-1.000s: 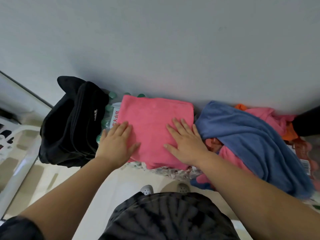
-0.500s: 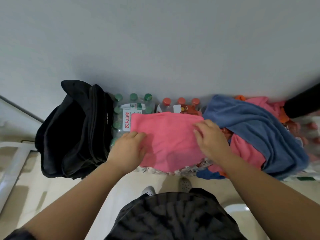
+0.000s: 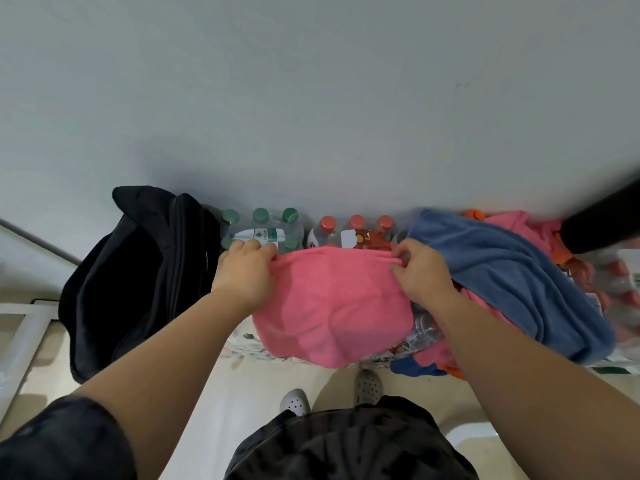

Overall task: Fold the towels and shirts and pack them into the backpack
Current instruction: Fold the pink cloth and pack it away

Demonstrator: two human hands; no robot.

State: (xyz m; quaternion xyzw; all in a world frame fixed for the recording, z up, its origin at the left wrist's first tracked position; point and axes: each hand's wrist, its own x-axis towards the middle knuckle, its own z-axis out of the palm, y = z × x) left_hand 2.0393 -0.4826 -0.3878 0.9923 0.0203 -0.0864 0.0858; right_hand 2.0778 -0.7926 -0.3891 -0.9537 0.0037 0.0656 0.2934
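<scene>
Pink towel, held by both hands at its far corners.
Left hand and right hand, set apart, each pinch a far corner of the pink towel, which lies over packs of bottles. Black backpack stands open just left; blue towel heaped right, by the wall.

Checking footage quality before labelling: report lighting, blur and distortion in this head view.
Head view: soft, even light, no glare; wide-angle distortion stretches the forearms; the left hand, right hand and pink towel are fairly sharp; the bottles at the right edge smear; the backpack interior is lost in black.
</scene>
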